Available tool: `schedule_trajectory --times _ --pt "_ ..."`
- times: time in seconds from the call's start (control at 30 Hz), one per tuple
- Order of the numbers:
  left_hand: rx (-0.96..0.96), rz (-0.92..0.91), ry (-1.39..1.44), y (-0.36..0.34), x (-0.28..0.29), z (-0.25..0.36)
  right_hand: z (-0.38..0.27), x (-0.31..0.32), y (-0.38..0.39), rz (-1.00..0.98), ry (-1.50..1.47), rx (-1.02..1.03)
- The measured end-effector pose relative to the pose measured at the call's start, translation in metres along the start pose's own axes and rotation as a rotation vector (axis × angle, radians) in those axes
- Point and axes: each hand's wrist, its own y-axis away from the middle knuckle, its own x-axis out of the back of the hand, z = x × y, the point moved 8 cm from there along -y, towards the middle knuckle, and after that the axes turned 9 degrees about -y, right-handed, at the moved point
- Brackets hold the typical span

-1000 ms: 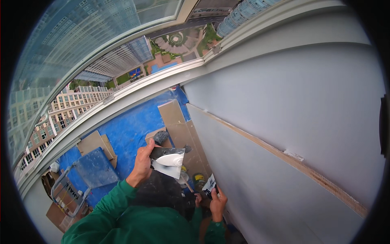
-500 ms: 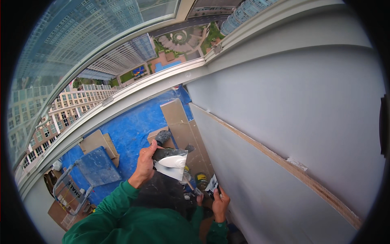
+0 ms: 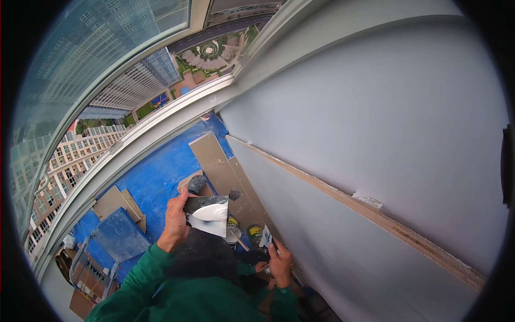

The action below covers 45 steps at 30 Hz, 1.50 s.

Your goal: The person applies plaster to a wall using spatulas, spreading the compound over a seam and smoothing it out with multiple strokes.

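Note:
My left hand (image 3: 174, 219) is closed on a wide putty knife (image 3: 219, 227), thumb along the upper edge, with thick white putty (image 3: 212, 212) spread over the blade. Lower right, close to the grey wall panel, my right hand (image 3: 280, 264) grips a second putty knife (image 3: 265, 237), its blade smeared white; its handle is mostly hidden by my fingers. Between and below the two blades stand a white-rimmed bucket (image 3: 232, 231) with a stick in it and a dark can (image 3: 254, 233) with a yellow band. Another hand (image 3: 261, 266) in a green sleeve shows beside my right wrist; whose it is, I cannot tell.
A rough wooden edge (image 3: 327, 188) runs along the grey wall (image 3: 375, 118), with a whitish lump (image 3: 367, 200) on it. Blue sheeting (image 3: 155, 166) and brown boards (image 3: 214, 158) cover the floor. A blue-topped folding step (image 3: 120, 233) stands left. The window frame (image 3: 161, 126) overlooks a long drop.
The view has shifted, so the window, floor and wall sit further left. Both hands keep hold of their putty knives, and the putty remains on the left blade.

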Motion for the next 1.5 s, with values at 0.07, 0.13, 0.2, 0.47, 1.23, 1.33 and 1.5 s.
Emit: schedule_trajectory --times 0.07,0.13,0.2,0.47,1.23,1.33,1.5 --pt "-0.008 -0.027 -0.012 0.002 -0.003 0.005 -0.01 0.003 0.003 0.029 0.012 0.036" --pt "-0.021 -0.024 -0.009 0.002 -0.005 0.006 -0.014 0.006 0.007 0.057 0.026 0.064" --pt "-0.035 -0.026 -0.004 0.004 -0.008 0.009 -0.026 0.009 0.011 0.05 0.035 0.05" --pt "-0.113 -0.146 -0.036 0.026 -0.023 0.043 -0.034 0.018 0.038 0.111 -0.068 0.119" --pt "-0.335 -0.582 -0.076 0.201 -0.163 0.072 -0.025 0.098 0.154 0.21 -1.59 0.207" --pt "-0.422 -0.709 -0.076 0.23 -0.185 0.07 -0.051 0.096 0.16 0.086 -1.794 0.304" --pt "-0.443 -0.823 -0.043 0.25 -0.203 0.052 -0.109 0.084 0.169 0.195 -1.9 0.422"
